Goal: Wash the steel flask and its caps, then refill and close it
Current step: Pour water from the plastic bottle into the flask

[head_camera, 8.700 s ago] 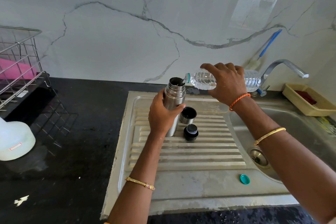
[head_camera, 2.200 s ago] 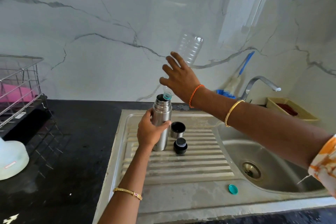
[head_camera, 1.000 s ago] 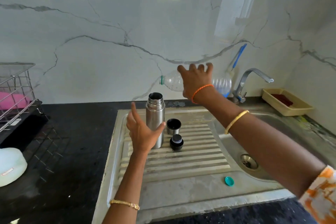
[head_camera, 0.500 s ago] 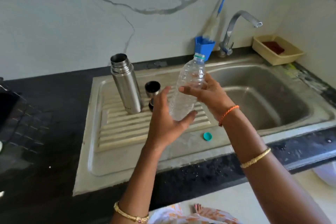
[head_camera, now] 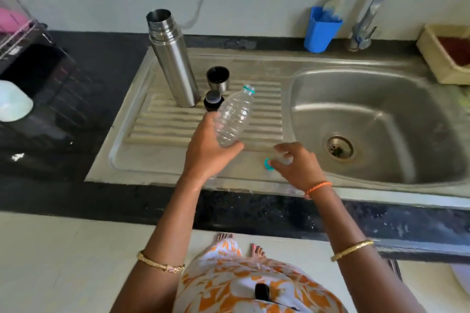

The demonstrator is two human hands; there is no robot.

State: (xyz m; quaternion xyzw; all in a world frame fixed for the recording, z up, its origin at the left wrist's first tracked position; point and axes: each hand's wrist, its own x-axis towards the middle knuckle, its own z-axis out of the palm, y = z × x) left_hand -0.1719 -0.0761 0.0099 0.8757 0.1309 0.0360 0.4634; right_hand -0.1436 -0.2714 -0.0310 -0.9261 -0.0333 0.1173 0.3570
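Head view, landmark: steel flask is standing upright and uncapped at the far left of the ribbed drainboard.
Flask caps: steel cup cap is sitting mouth up just right of the flask; black stopper is sitting at the flask's base, right side, nearer the person.
Left hand: gripping the base of a clear plastic bottle, neck tilting away, in front and to the right of the flask; bottle is looking empty.
Right hand: fingers curling down onto the teal bottle cap, on the drainboard well right of the flask and near the front edge; whether it is pinched yet, cannot tell.
Step in hand (judgement): recapping the bottle. Advice: pinch the cap by its rim, keep the bottle neck steady, thread squarely, then turn to the flask's stopper.
Writing: none readable on flask or bottle.
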